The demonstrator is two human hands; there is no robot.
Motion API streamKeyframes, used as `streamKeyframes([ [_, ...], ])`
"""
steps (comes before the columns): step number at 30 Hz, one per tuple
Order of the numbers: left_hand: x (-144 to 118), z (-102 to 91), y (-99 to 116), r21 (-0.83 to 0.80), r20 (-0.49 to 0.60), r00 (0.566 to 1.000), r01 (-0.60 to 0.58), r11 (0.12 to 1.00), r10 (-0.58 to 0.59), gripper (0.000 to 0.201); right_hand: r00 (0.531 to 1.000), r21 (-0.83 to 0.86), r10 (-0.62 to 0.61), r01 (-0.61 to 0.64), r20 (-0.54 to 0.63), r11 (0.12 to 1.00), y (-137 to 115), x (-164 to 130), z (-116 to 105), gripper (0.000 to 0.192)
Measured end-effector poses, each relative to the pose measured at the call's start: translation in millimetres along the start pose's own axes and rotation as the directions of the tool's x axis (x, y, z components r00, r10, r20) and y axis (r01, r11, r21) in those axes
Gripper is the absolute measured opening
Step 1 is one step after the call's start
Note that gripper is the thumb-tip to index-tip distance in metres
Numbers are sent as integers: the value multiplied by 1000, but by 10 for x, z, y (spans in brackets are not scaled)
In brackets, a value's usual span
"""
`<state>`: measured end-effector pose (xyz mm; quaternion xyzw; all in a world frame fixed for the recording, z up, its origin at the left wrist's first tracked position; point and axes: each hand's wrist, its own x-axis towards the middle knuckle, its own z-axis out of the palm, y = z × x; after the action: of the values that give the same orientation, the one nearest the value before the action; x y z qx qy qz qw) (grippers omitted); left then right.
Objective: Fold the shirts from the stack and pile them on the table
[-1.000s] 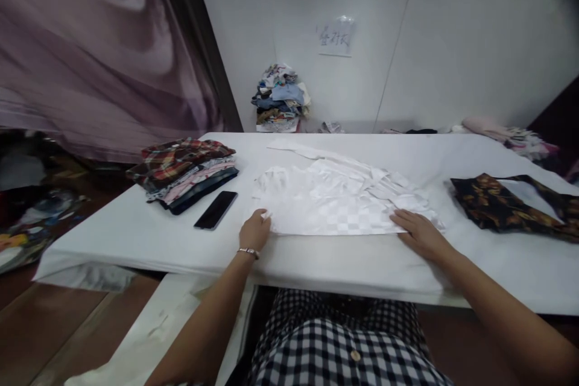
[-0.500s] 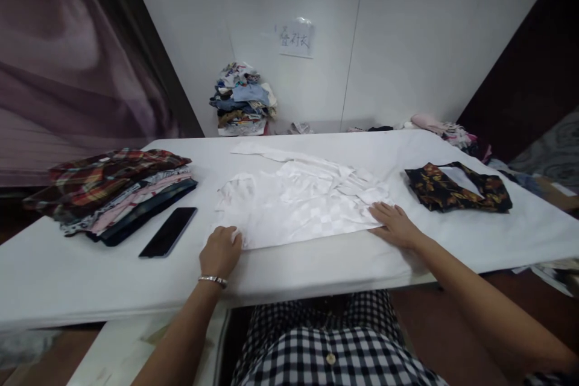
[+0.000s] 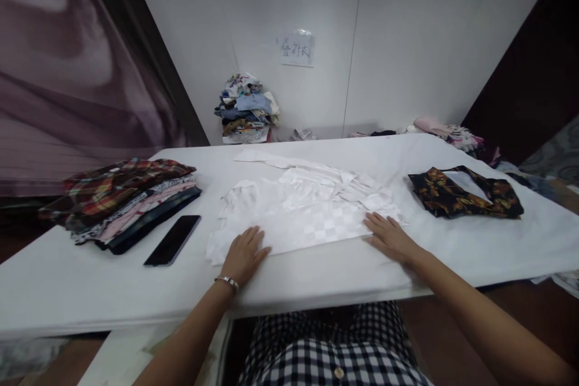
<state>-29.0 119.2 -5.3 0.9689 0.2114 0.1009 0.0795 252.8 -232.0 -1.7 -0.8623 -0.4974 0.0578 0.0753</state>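
On the white table, near its front edge: white checked shirt, partly folded, sleeves and collar bunched toward the far side. Left hand flat on the near left corner of the cloth, fingers spread, palm down, gripping nothing. Right hand likewise flat and open, pressing the near right edge, nothing pinched. Bracelet on the left wrist.

Probably light, thin and limp cloth; likely to crease, slide on the smooth tabletop and sag if lifted from one point only. Best taken by pinching the near hem corners or the folded side edges with both hands, not by the loose middle.

Left of the shirt: black phone just beside a stack of folded clothes. Right, well apart: dark floral garment. Against the back wall: heap of clothes.
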Motion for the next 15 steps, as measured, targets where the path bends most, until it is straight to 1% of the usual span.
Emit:
streamKeyframes([
  [2, -5, 34, -32, 20, 10, 1000, 21, 1000, -21, 46, 1000, -9, 30, -30, -11, 1000, 59, 78, 39, 63],
  [4, -22, 34, -45, 29, 20, 999, 40, 999, -40, 48, 1000, -23, 9, -9, -26, 1000, 116, 98, 81, 63],
  [8, -52, -74, -14, 27, 69, 995, 73, 997, -75, 48, 999, -63, -20, 17, -49, 998, 148, 42, 102, 60],
  [11, -23, -189, 24, 18, 24, 997, 78, 997, -79, 47, 994, -91, -52, 43, -98, 995, 29, 90, 44, 62],
  [13, 42, -253, 34, 17, -14, 996, 86, 996, -86, 47, 985, -99, -121, 109, -126, 989, -122, 203, 10, 64],
  [15, 154, -307, 11, 18, -41, 995, 95, 995, -94, 46, 969, -96, -212, 201, -127, 975, -288, 358, 16, 62],
])
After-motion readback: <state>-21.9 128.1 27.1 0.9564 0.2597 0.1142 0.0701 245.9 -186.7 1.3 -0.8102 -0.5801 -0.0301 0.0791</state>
